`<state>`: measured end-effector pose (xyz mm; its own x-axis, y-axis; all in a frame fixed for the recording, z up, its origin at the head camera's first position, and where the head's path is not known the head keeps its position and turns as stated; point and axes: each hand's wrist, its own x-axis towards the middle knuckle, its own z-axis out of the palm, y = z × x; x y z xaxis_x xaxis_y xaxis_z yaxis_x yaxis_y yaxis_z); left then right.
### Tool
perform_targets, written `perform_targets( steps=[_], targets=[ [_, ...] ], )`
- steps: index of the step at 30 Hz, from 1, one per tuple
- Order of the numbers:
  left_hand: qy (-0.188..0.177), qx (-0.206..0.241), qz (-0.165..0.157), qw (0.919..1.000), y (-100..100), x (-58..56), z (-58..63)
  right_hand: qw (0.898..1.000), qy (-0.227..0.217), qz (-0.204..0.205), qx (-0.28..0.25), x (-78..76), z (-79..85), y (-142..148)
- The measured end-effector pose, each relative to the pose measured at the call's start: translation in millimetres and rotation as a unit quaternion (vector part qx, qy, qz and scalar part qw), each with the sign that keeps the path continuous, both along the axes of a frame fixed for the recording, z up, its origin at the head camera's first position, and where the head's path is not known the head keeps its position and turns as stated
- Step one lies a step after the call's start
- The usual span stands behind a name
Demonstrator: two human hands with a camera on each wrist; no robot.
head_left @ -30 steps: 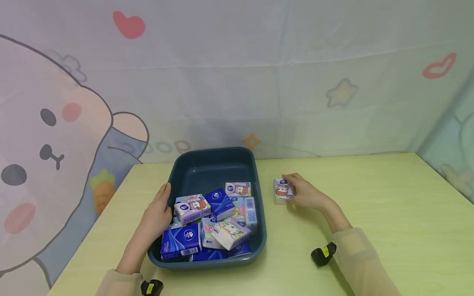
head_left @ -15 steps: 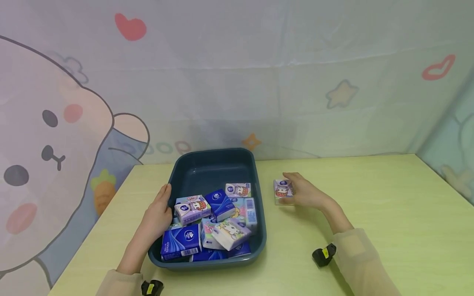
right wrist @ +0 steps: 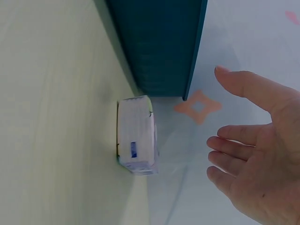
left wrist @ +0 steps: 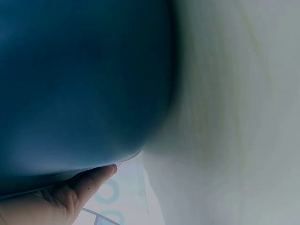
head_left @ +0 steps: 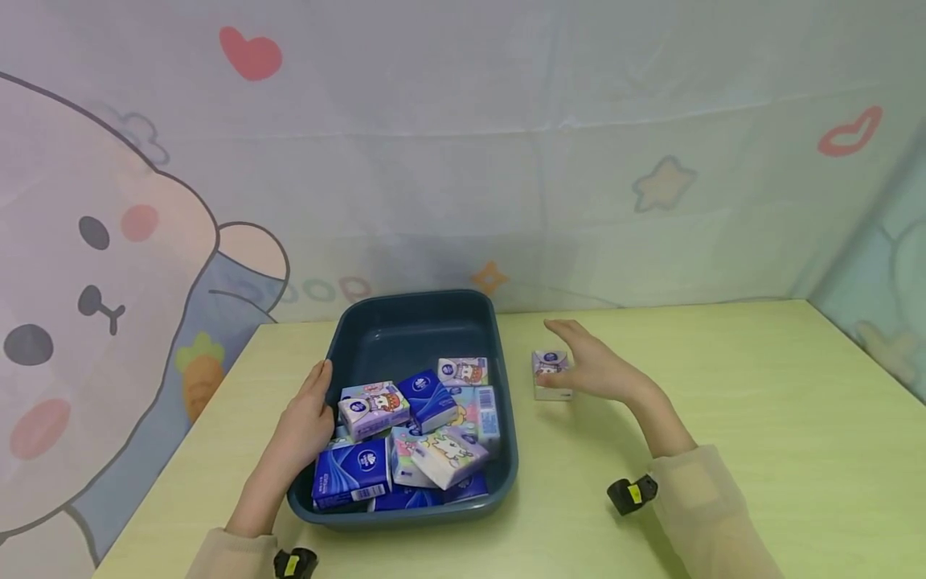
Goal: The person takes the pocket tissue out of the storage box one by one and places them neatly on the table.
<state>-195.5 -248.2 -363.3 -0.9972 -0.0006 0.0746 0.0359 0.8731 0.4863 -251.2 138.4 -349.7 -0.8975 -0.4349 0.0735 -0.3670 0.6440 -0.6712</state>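
soft, even light in the head view; the tub [left wrist: 84,84] looks blurred (and dim) from the left wrist.

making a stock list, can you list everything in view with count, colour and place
Bin: 1, dark teal, on the table
Blue packs: at least 3, blue, in the bin
Patterned packs: at least 5, pastel and purple, in the bin
Loose pack: 1, white and purple, right of the bin
Table: 1, pale green, under the bin
Printed backdrop: 1, pale, behind the table
Wrist devices: 2, black, beside the sleeves
Sleeves: 2, cream, bottom of head view
Left hand: 1, touching the bin's left side
Right hand: 1, beside the loose pack
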Motion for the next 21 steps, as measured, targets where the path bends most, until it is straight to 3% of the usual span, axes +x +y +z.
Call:
perform_targets(
  steps=[8, 21],
  targets=[
    [0.005, 0.001, -0.001, 1.0000, 0.1, -0.1, 0.2, 1.000, 0.010, 0.016, 0.003, 8.8, 13.2, -7.1],
    [0.006, 0.001, -0.002, 1.0000, -0.2, 0.1, 0.2, 0.999, 0.020, 0.034, 0.029, 40.8, 38.9, -35.7]
  ],
)
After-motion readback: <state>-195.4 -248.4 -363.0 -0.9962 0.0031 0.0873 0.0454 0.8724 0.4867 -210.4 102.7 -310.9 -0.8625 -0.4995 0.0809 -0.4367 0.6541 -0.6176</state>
